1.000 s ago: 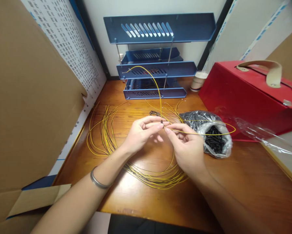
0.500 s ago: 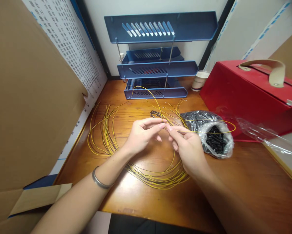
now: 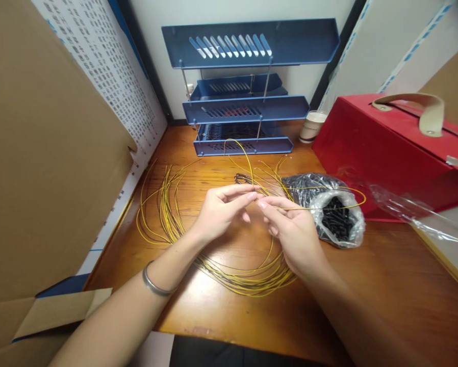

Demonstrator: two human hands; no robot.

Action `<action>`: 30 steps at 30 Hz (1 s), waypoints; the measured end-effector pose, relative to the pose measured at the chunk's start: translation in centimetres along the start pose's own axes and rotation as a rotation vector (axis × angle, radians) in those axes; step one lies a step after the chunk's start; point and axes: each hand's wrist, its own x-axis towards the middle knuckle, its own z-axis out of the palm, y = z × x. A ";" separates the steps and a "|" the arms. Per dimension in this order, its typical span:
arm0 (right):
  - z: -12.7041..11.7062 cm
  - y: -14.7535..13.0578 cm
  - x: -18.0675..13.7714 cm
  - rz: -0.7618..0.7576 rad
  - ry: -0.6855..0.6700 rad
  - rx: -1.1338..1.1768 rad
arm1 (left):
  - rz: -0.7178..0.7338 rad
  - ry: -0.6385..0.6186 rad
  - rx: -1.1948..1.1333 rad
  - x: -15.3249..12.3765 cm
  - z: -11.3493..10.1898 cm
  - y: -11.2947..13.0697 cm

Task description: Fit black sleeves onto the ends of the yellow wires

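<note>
Both forearms reach forward over the table point(image 3: 366, 285) and the hands meet above its middle. The left hand point(image 3: 221, 211) and right hand point(image 3: 294, 232) have fingertips pinched together, almost touching. The left wrist is bent slightly.

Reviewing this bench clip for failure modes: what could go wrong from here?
1. The yellow wire pinched between left hand and right hand loops over the open bag of black parts; it could snag and spill them.
2. The loose wire bundle lies under both wrists and may tangle with the held wire.
</note>
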 end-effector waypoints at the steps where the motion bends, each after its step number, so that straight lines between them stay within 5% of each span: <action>1: 0.0 0.0 0.0 0.001 -0.001 -0.001 | -0.002 0.000 0.002 0.0 0.0 0.0; 30: 0.6 -0.3 -0.2 0.006 0.026 0.048 | 0.074 0.032 0.025 -0.1 0.3 0.2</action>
